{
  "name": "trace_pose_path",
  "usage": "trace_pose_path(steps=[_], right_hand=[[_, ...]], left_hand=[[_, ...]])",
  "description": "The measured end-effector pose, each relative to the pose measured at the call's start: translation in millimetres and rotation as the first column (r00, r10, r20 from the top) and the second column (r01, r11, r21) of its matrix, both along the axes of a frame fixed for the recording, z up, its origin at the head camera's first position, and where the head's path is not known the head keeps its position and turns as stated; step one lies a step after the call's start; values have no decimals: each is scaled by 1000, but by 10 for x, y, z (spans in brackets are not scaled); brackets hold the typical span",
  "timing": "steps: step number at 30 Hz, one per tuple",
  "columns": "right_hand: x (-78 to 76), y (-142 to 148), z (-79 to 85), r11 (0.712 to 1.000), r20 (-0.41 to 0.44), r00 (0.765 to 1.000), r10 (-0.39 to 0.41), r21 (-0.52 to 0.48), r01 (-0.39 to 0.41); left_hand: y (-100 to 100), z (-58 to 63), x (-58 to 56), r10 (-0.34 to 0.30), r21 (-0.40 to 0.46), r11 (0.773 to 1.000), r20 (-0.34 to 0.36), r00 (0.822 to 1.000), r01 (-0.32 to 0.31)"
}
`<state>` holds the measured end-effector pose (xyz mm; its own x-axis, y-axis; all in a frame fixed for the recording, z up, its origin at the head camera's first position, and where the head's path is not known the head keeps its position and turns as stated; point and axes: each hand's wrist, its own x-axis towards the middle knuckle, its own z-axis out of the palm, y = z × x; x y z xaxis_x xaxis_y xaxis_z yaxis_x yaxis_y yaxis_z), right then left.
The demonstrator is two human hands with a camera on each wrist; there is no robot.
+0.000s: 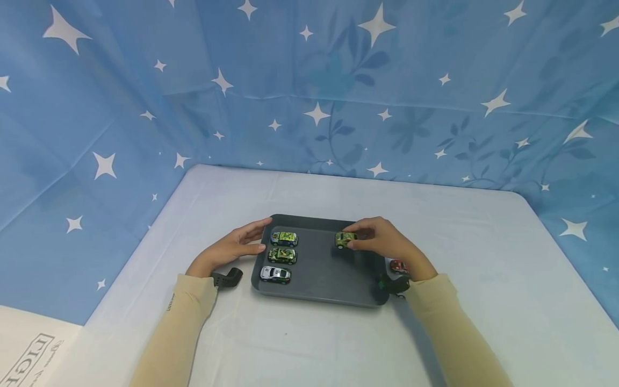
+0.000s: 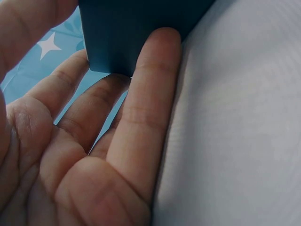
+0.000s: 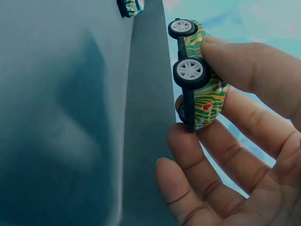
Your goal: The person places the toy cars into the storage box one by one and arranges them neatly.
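My right hand (image 1: 382, 236) pinches a green-and-yellow patterned toy car (image 3: 202, 80) between thumb and fingers, above the right half of a dark grey tray (image 1: 324, 279). White-spoked wheels show on the car's side in the right wrist view. My left hand (image 1: 237, 244) touches the tray's left side with fairly straight fingers. Along the left side of the tray stand a yellow-green and blue toy car (image 1: 284, 239), a green camouflage toy car (image 1: 282, 256) and a white toy car (image 1: 275, 274) with dark windows.
A red toy car (image 1: 398, 266) lies just outside the tray's right edge, partly hidden by my right wrist. The tray rests on a white-covered table (image 1: 290, 344). A blue curtain with white stars (image 1: 314, 80) hangs behind. Printed lettering (image 1: 34, 355) shows at lower left.
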<state>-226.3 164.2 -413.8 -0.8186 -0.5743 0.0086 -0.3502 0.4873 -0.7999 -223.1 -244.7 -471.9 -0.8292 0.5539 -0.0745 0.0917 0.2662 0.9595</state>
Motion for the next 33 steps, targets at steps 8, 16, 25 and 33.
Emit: trace_pose_path(steps=[8, 16, 25, 33], right_hand=[[-19, -114, -31, 1000, -6, 1000, -10, 6, 10], [-32, -220, -64, 999, 12, 999, -36, 23, 36], [-42, -334, -73, 998, 15, 998, -55, 36, 54], [-72, -426, -115, 999, -1, 1000, -24, 34, 24]], left_hand=[[-9, -4, 5, 3, 15, 1000, 8, 1000, -3], [-9, -12, 16, 6, 6, 1000, 3, 1000, -6], [6, -14, 15, 14, -1, 1000, 14, 1000, -14], [4, -24, 13, 14, -10, 1000, 9, 1000, -13]])
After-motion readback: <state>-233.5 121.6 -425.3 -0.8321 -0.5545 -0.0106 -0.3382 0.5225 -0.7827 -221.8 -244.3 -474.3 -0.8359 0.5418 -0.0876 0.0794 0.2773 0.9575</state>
